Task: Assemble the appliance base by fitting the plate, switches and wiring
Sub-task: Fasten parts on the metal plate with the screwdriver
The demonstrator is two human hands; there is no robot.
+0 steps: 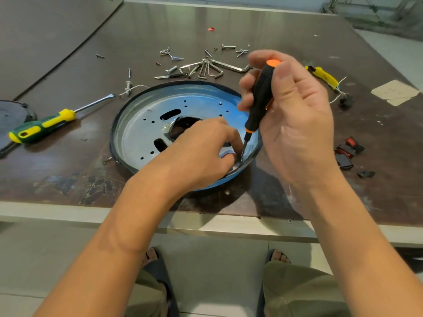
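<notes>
We're on the plate-fastening step, by our read. Base plate [137,126] sits dished side up, mid-bench [68,179], close to the near edge. Right hand [297,129] fingers wrap the screwdriver [261,99]: long axis near upright, tip down at the plate's near-right rim, orange cap up. Left hand [201,145] fingers curl at the tip; we can't tell what they pinch. Next move needs the tip seated square, then press and turn.

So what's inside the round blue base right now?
A perforated metal plate with slots and a dark central opening. The left hand's grip covers the near rim where the screwdriver tip lands, so any screw there is hidden.
</notes>
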